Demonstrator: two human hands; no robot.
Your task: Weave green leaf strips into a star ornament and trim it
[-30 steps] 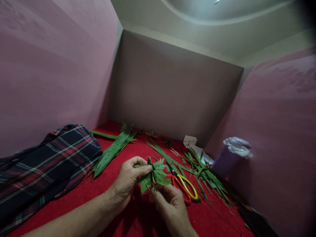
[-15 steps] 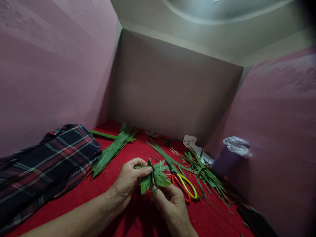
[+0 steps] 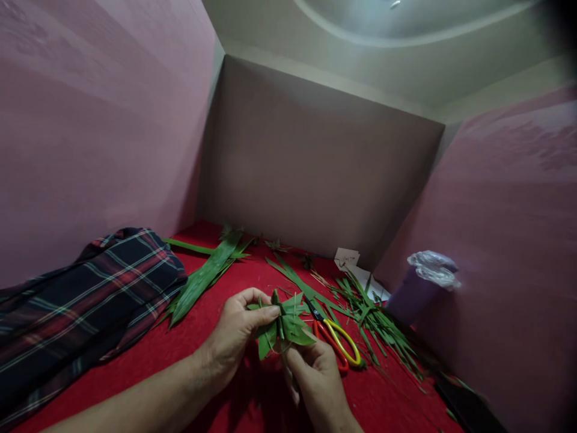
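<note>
A butterfly-like figure made of green leaf [image 3: 295, 329], with spread, jagged-edged wings and a dark middle stem, is held up over the red cloth. My left hand [image 3: 238, 322] pinches it near the top between thumb and fingers. Lower down, my right hand [image 3: 318, 370] is closed at the figure's bottom edge, by a thin looped strand; its fingertips are partly hidden. Scissors [image 3: 337, 343] with one yellow and one red handle lie just right of the figure, beside my right hand.
Long green leaves [image 3: 202, 285] lie at left next to plaid fabric [image 3: 126, 282]. Cut leaf strips [image 3: 378, 319] are heaped at right, near white paper [image 3: 367, 281]. A purple bin [image 3: 415, 294] with a plastic liner stands by the pink wall. Red cloth [image 3: 180, 367] covers the surface.
Both hands keep their hold and have barely moved. The lower part of the leaf figure has shifted slightly down and to the right.
</note>
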